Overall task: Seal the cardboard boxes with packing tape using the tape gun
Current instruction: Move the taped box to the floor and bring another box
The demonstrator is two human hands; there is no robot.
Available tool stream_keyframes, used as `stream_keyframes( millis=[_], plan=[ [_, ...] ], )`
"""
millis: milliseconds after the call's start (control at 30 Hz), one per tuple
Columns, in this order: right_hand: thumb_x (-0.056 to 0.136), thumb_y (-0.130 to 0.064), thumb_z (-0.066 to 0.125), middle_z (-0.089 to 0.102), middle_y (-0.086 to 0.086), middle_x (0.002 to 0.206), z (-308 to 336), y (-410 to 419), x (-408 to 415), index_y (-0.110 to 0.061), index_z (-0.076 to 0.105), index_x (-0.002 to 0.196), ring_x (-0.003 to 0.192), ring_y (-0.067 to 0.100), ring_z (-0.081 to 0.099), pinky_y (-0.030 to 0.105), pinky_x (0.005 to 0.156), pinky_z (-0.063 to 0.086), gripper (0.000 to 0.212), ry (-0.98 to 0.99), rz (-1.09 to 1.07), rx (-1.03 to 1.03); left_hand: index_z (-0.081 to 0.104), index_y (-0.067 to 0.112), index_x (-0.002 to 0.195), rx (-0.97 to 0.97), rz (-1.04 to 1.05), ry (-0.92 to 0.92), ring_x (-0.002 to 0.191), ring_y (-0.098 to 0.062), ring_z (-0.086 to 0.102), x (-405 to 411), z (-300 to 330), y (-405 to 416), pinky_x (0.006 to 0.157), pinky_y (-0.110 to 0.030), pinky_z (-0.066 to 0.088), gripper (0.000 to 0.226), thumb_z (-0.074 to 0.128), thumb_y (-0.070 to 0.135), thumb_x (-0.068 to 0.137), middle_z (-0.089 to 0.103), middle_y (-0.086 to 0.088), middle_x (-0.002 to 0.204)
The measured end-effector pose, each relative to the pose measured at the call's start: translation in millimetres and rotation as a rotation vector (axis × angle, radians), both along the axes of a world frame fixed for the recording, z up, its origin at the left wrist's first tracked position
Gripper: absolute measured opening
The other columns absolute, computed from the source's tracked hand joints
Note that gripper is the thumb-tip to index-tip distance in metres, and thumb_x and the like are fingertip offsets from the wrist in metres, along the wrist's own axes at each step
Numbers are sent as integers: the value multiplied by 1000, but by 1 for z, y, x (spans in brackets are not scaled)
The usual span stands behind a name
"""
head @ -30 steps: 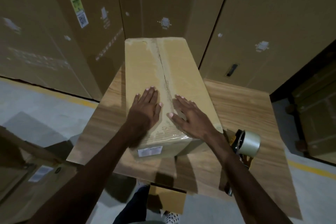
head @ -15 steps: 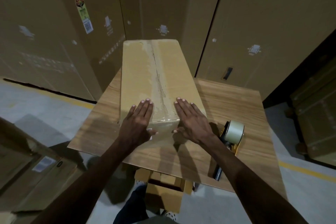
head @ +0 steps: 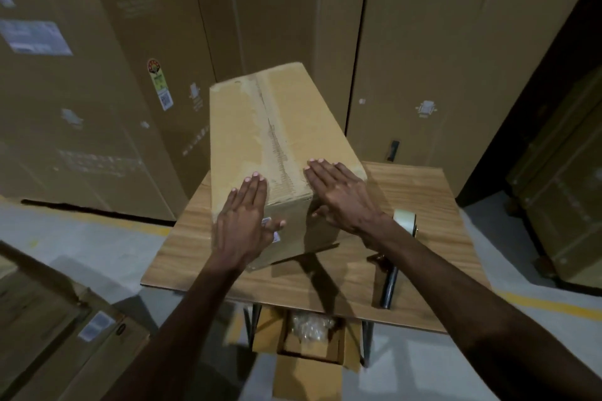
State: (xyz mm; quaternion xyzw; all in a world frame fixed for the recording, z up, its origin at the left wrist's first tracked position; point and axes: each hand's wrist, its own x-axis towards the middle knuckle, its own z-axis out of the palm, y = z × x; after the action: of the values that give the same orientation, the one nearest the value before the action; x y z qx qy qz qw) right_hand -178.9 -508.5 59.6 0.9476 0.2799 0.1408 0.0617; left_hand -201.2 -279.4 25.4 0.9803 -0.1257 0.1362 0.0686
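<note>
A long cardboard box (head: 260, 127) with clear tape along its top seam rests on the wooden table (head: 420, 198), tilted with its near end raised. My left hand (head: 244, 221) lies flat over the near left corner, fingers straight. My right hand (head: 342, 195) presses flat on the near right edge, thumb down the end face. The tape gun (head: 399, 247) with its clear roll lies on the table right of my right wrist, partly hidden by my arm.
Tall cardboard cartons (head: 423, 42) stand close behind the table. An open box with plastic wrap (head: 309, 335) sits on the floor under the table's near edge. More cartons lie at lower left (head: 49, 335) and at the right (head: 560, 189).
Both hands slid back toward the near end of the box and over its edge. The box has turned slightly and its near end has lifted off the table.
</note>
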Motion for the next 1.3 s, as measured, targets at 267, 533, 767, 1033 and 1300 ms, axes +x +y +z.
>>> stream_keyframes(
  millis=[267,533,767,1033,1300],
  plan=[
    [65,-31,93,43,23,154,66,-43,-83,2,41,149,142,37,44,47,116,29,104,-279,-202,45,24,3,157,7,-243,-173,153,-29,20,-36,86,-42,123,-42,14,94,67,52,90,22,-15,164],
    [66,-35,92,46,22,152,83,-140,-225,2,47,146,139,37,47,52,113,38,100,-338,-507,41,3,7,160,2,-536,-175,156,-25,2,-103,105,-164,124,-37,-1,96,54,57,96,1,-12,168],
    [62,-41,93,50,19,150,32,-248,-332,0,50,145,136,34,52,49,110,40,102,-253,-755,54,-5,11,160,108,-746,-59,156,-22,-5,-169,65,-300,123,-35,-5,93,44,60,99,-8,-9,169],
    [44,-49,99,60,18,139,-58,-440,-404,-1,59,136,125,33,62,48,100,51,112,-53,-937,155,-4,13,161,217,-911,94,156,-19,-6,-216,-15,-517,124,-33,-3,91,43,60,99,-9,-6,169],
    [52,-42,98,58,20,142,-231,-645,-431,2,58,137,128,35,59,49,102,49,104,82,-961,235,12,6,159,268,-958,227,155,-25,10,-234,-180,-723,125,-40,8,92,44,61,94,5,-13,167]
  ],
)
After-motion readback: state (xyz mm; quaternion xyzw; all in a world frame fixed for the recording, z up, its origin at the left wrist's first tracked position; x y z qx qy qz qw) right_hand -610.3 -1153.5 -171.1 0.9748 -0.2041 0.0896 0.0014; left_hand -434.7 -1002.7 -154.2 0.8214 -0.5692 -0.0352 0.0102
